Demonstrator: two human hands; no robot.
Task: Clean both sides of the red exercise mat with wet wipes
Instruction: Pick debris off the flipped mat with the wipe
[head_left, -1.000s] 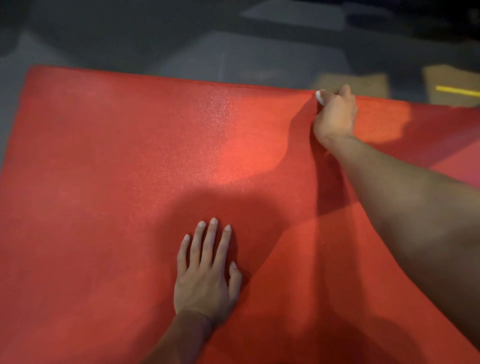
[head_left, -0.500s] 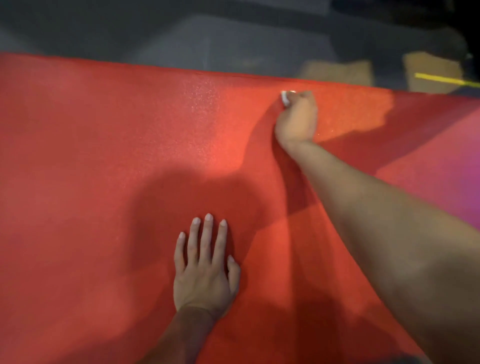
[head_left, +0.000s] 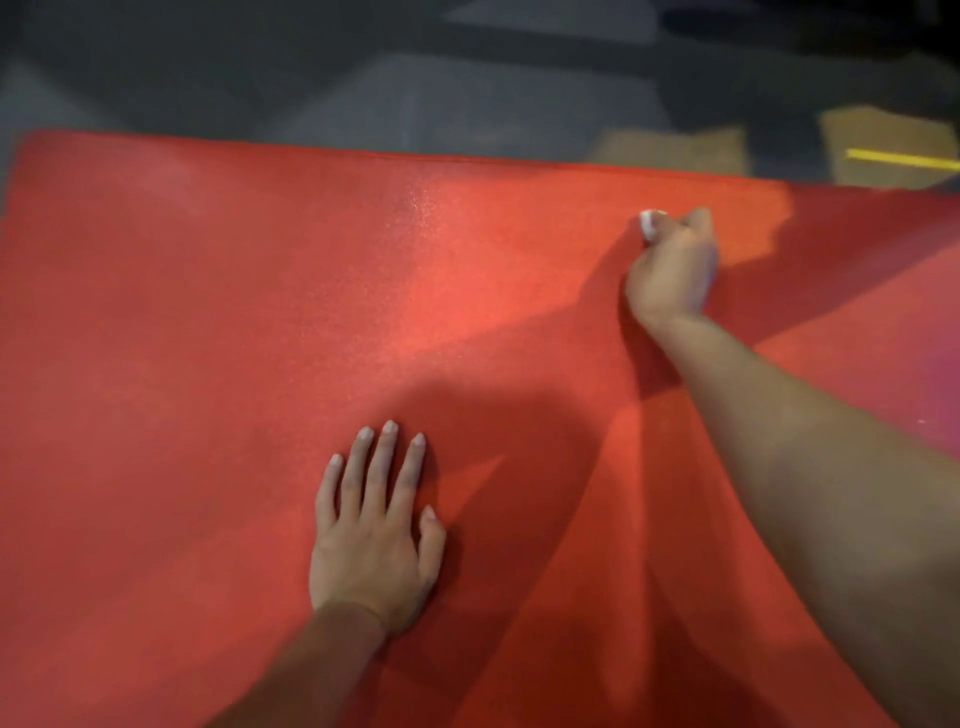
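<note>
So the big flat red foam exercise mat (head_left: 208, 364) takes up pretty much my whole view, spread out on the dark grey floor (head_left: 415, 93), with its far edge running left to right across the top and its surface a bit grainy and shiny where the light hits.

My left hand (head_left: 371, 540) is planted flat on the mat in the near middle, palm down, fingers (head_left: 382, 467) straight and slightly spread, thumb tucked alongside. It's just pressing on the mat, not holding anything.

My right hand (head_left: 672, 270) is stretched out to the far right part of the mat, close to the far edge. The fingers are curled in tight around a small bunched-up white wet wipe (head_left: 648, 224), and only a little bit of it pokes out at the far left side of my fist, right against the mat surface. My forearm casts a dark shadow on the mat next to it.

Past the mat's far edge, on the right, there are tan patches on the floor and a thin yellow stripe (head_left: 901, 160).
</note>
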